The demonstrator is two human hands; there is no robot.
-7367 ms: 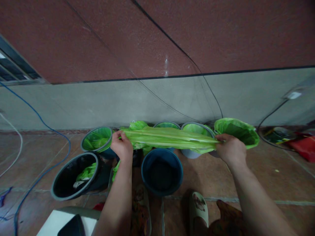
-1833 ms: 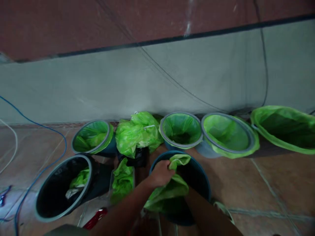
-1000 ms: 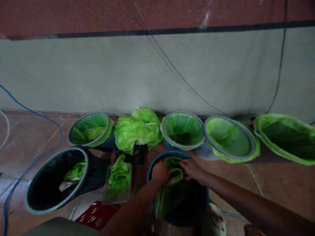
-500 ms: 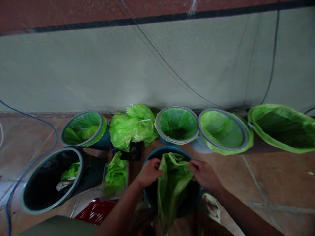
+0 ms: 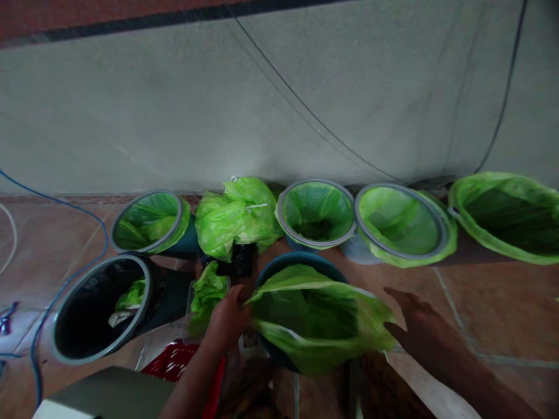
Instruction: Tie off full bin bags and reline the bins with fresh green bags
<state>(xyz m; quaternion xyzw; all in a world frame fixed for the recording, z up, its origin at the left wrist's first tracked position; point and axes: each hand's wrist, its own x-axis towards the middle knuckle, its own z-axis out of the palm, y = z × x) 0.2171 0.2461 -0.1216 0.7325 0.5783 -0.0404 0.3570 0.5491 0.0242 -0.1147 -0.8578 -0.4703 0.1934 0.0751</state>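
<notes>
A green plastic trash bag is spread wide, its mouth stretched sideways over a dark blue bin. At the mouth's left corner, my left hand is closed on the bag's edge. My right hand is at the opposite side, thumb and fingers apart, close against the bag's right edge; whether it touches the plastic I cannot tell. The bag hides most of the bin's opening.
Along the wall stand lined bins: a left one, a middle one, a right one and a far-right one. Bunched green bags sit between. A black-lined bin leans left, near a red basket and blue cable.
The bag's mouth has opened from a narrow gathered shape to a wide one. My hands have moved apart, left hand leftward, right hand rightward with its fingers now spread.
</notes>
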